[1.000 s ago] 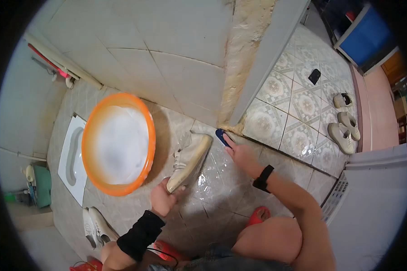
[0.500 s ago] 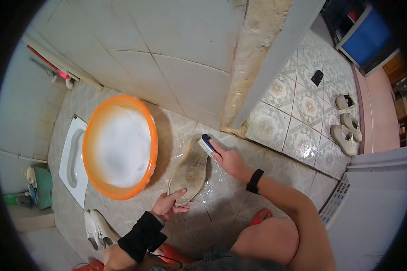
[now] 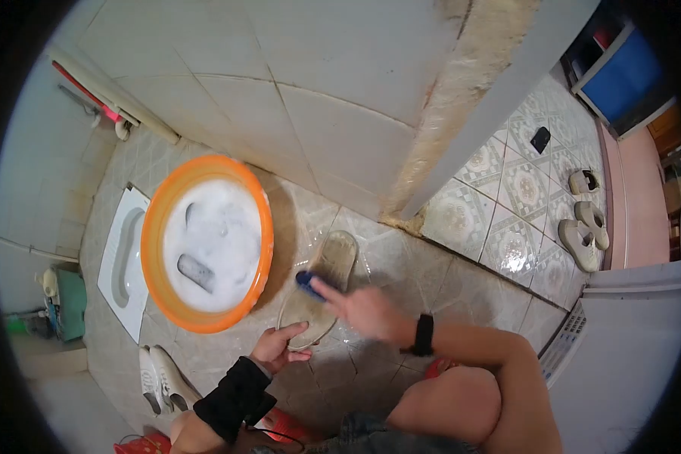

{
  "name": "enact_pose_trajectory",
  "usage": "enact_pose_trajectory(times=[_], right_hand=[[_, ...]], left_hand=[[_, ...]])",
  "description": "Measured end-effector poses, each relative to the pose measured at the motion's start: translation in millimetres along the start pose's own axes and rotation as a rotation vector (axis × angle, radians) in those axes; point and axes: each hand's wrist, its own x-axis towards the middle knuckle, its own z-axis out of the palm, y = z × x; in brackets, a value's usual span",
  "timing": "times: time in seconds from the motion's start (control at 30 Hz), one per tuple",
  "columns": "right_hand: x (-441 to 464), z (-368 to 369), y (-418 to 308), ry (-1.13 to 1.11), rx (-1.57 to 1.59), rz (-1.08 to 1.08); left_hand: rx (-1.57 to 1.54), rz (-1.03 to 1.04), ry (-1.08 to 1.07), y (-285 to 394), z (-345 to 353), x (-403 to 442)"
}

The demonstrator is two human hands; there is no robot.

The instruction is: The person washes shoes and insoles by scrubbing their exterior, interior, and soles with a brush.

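Note:
A pale, worn shoe is held sole up over the wet floor. My left hand grips its near end, thumb on the sole and fingers underneath. In my right hand is a scrub brush with a dark blue back, lying across the middle of the sole; the hand is slightly blurred. Just left of the shoe stands an orange basin of white suds, in which a greyish shape shows through the foam, its kind unclear.
A squat toilet lies beyond the basin. White shoes stand at the lower left, and more shoes sit past the doorway, near a small black object. A tiled wall rises ahead, ending at the door frame.
My right hand has moved the brush from the shoe's far end back and left to its middle. Dark shapes now show through the basin's suds. My left hand keeps its grip.

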Motion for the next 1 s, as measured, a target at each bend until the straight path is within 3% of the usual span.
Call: enact_pose_trajectory(times=[0.07, 0.13, 0.2, 0.23, 0.3, 0.37, 0.43, 0.53, 0.57, 0.63, 0.73, 0.77, 0.8, 0.87, 0.9, 0.93, 1.0], right_hand=[[-15.4, -0.8, -26.8, -0.067, 0.004, -0.177], [-1.2, 7.5, -2.8, -0.106, -0.063, -0.159], [28.5, 12.5, 45.4, 0.011, 0.041, 0.087], [33.7, 16.0, 49.0, 0.016, 0.041, 0.085], [41.0, 17.4, 50.8, 0.242, -0.155, 0.052], [17.5, -15.0, 5.6, -0.028, 0.087, 0.065], [-10.1, 11.5, -31.3, 0.013, 0.122, -0.22], [-9.0, 11.7, -32.6, -0.121, -0.12, -0.196], [3.5, 8.7, -4.3, -0.062, 0.166, 0.003], [30.6, 21.5, 58.2, 0.165, -0.076, 0.075], [22.1, -1.9, 29.6, 0.11, -0.022, 0.054], [10.7, -11.0, 3.4, -0.036, 0.111, 0.067], [0.5, 0.9, -13.1, -0.042, 0.107, 0.059], [-20.0, 20.6, -41.5, 0.132, 0.003, -0.312], [-19.3, 13.1, -37.5, -0.075, -0.1, -0.221], [-9.4, 15.0, -14.7, -0.075, -0.094, -0.21], [22.6, 27.3, 47.6, 0.089, 0.067, 0.113]], left_hand=[[0.005, -0.04, 0.013, -7.0, -5.9, 0.6], [0.024, -0.075, 0.019, -7.8, -8.6, -0.3], [0.008, -0.018, 0.037, -1.9, -5.0, -1.0], [0.011, -0.013, 0.038, -0.6, -5.3, -1.1], [0.001, -0.009, -0.036, 2.9, -5.9, -1.7], [-0.002, 0.009, -0.021, 6.7, -6.4, -5.3], [-0.006, -0.002, 0.004, -1.6, -14.7, -2.8], [-0.086, 0.047, 0.029, -16.7, -22.6, 5.0], [-0.036, 0.013, 0.031, -7.4, -14.9, 3.6], [0.018, -0.01, 0.037, 0.5, -7.6, 0.2], [0.013, 0.019, -0.012, 5.2, -4.3, -4.5], [0.009, 0.019, 0.011, 8.0, -4.1, -7.6], [0.003, 0.015, 0.039, 8.4, -5.8, -9.3], [-0.015, 0.016, 0.055, -5.5, -16.6, -2.7], [-0.021, 0.019, 0.063, -11.1, -20.5, -0.5], [-0.014, 0.009, 0.06, -12.1, -19.8, -0.9], [0.043, -0.003, 0.05, -4.3, -15.5, 1.8]])
